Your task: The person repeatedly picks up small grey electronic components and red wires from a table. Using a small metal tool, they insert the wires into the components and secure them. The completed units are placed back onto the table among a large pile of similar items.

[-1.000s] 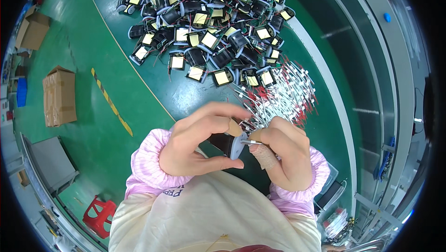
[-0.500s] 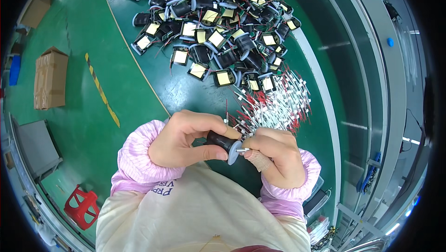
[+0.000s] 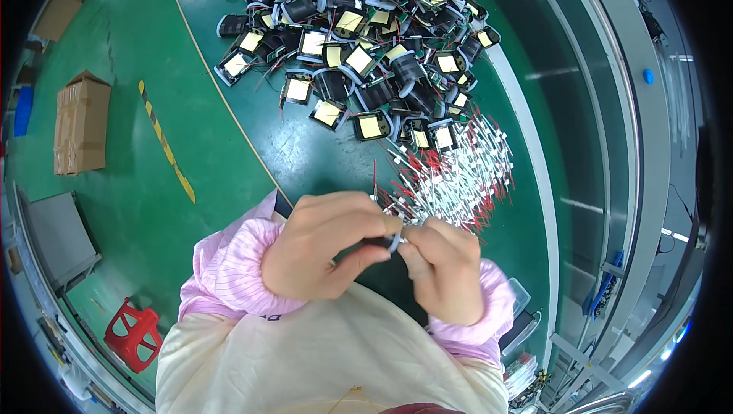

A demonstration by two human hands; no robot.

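Note:
My left hand point(image 3: 324, 250) and my right hand point(image 3: 443, 273) meet close in front of my chest. Between their fingertips sits a small black coil part point(image 3: 379, 244) with a white rim, mostly hidden by the fingers. The left hand wraps around it from the left; the right hand's fingertips pinch at its right side. Just beyond the hands lies a loose heap of short white and red wire pieces point(image 3: 454, 177). Farther back a large pile of black coil parts with yellow tape faces point(image 3: 351, 40) covers the green table point(image 3: 305, 154).
Grey rails of the workbench point(image 3: 603, 109) run along the right. On the green floor to the left stand a brown cardboard box point(image 3: 82, 120), a grey bin point(image 3: 57, 238) and a red plastic stool point(image 3: 134, 334). A yellow-black stripe point(image 3: 168, 147) marks the floor.
My hands have drawn closer together around the black part, and the left fingers now cover more of it. The view has shifted slightly.

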